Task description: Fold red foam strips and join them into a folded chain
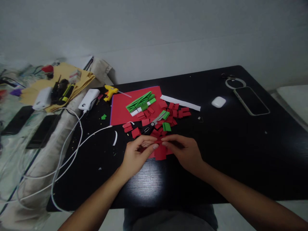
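Between both hands is a piece of red paper (160,152), its upper edge pinched near the fingertips and its lower part hanging toward me. My left hand (141,150) grips it from the left with thumb and fingers. From the other side my right hand (185,150) pinches it too. Just beyond the fingers lie several folded red paper pieces (136,132) and a folded green piece (166,126). Scissors (157,119) with dark handles rest among them. Farther back, a row of folded green strips (141,102) sits on a red sheet (117,112).
A yellow glue gun (110,92) and a white power bank (89,98) with a cable stand at the back left. A white paper strip (180,102) lies behind the pieces. To the right are a white earbud case (218,102) and a phone (251,101) on the black table (240,160).
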`<state>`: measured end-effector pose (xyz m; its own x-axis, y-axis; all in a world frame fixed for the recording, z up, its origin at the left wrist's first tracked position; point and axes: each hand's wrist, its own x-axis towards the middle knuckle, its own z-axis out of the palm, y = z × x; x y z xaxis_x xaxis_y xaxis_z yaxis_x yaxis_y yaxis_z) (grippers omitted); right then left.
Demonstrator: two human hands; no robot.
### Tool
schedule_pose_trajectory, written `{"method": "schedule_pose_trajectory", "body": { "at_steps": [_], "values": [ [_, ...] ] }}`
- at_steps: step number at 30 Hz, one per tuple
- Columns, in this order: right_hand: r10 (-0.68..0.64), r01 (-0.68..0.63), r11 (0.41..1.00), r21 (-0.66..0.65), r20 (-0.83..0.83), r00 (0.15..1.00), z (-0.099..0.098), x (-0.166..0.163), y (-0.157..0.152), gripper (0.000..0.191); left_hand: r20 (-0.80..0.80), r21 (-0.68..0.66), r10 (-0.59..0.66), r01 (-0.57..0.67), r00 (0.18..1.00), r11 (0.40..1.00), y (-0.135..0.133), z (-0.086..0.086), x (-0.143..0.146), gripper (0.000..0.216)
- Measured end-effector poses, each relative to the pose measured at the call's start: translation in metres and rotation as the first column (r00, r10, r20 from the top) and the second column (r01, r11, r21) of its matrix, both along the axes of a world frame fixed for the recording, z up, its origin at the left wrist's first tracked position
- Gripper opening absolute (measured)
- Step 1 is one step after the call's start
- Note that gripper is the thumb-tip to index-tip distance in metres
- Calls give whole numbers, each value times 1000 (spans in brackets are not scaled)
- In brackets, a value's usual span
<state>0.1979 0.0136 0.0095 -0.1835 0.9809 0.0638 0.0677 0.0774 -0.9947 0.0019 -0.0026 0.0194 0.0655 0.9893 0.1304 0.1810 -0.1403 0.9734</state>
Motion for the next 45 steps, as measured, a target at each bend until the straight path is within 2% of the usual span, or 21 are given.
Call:
{"method": "schedule_pose_trajectory", "body": {
  "at_steps": [3, 7, 22, 29, 36, 45],
  "values": [
    [-7, 4, 998, -57, -54, 999, 3, 0, 2, 8, 77, -51, -31, 35, 997, 998, 0, 3, 0, 15],
    [6, -18, 992, -121, -106, 994, 5, -1, 4, 8, 101, -64, -54, 61, 993, 996, 0, 3, -1, 17],
    [36, -80, 970, -231, -191, 981, 4, -1, 4, 13, 81, -48, -73, 77, 994, 996, 1, 4, -2, 17],
    [12, -38, 983, -178, -148, 989, 0, -3, 1, 9, 24, -59, -43, 45, 999, 997, 0, 2, -2, 10],
    [-3, -11, 991, -130, -108, 994, -2, -1, 0, 9, 4, -92, -30, 30, 1000, 995, -2, 2, -3, 16],
    [-18, 18, 1000, -4, 17, 1000, -3, -2, -3, 10, -58, -43, -22, 19, 998, 999, 0, 2, 2, 15]
  ]
}}
